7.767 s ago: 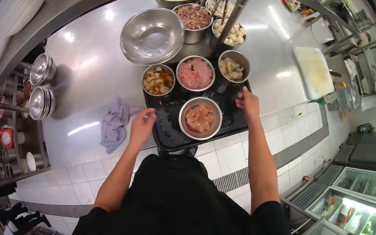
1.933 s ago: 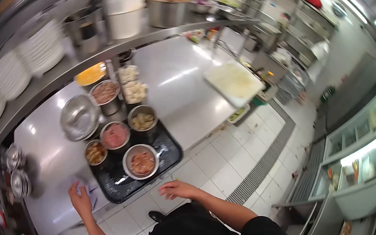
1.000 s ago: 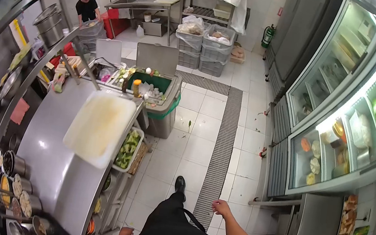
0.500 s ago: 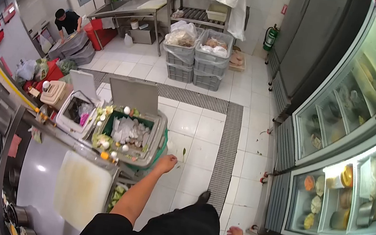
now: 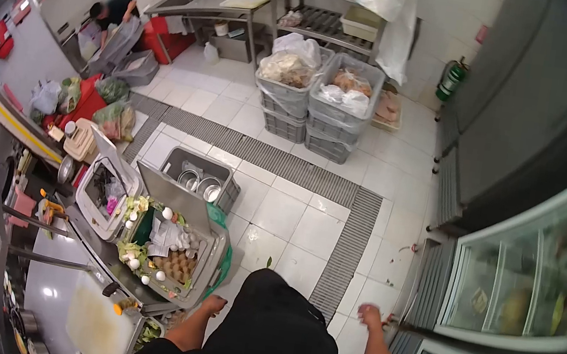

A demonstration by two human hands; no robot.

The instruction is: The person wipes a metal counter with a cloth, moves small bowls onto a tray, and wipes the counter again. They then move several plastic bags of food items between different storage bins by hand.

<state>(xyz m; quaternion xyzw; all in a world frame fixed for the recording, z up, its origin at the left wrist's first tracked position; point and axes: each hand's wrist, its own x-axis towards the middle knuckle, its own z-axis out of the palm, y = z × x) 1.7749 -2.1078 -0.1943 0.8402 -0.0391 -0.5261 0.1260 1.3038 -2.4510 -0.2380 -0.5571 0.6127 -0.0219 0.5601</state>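
My left hand (image 5: pixel 213 305) hangs low beside the waste bin (image 5: pixel 215 269), its fingers curled; whether anything is in them is too small to tell. Out to the right, my right hand (image 5: pixel 370 316) is over the floor near the base of the fridges, fingers loosely apart and holding nothing. Egg cartons (image 5: pixel 178 264), paper, eggshells and vegetable scraps fill and ring the bin. A white cutting board (image 5: pixel 99 321) lies on the steel counter at the lower left.
Stacked grey crates (image 5: pixel 339 116) with bagged food stand ahead. A grey crate (image 5: pixel 224 194) holding metal tins is behind the bin. Glass-door fridges (image 5: pixel 530 280) line the right. Another person (image 5: pixel 112 14) bends over grey crates at the back left.
The view has shifted forward and turned. My left hand has drawn back toward my body, and my right hand has risen in view. The crate with tins has appeared behind the bin.
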